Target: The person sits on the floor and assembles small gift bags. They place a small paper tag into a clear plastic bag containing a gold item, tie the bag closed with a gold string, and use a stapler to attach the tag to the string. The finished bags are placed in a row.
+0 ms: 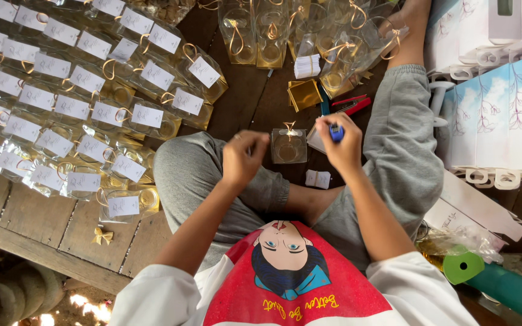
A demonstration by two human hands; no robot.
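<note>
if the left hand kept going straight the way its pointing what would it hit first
Most likely the small clear box with the gold bow, just beyond the left hand toward the right hand. Depth is unclear, so it might pass above it.

Head-worn view, straight down, close

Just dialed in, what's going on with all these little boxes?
A person sits cross-legged on a wooden floor. The right hand holds a small blue tool, and the left hand is closed beside a small clear box with a gold bow. Rows of clear boxes with white tags lie on the person's left, and white cartons are stacked on the right.
</note>
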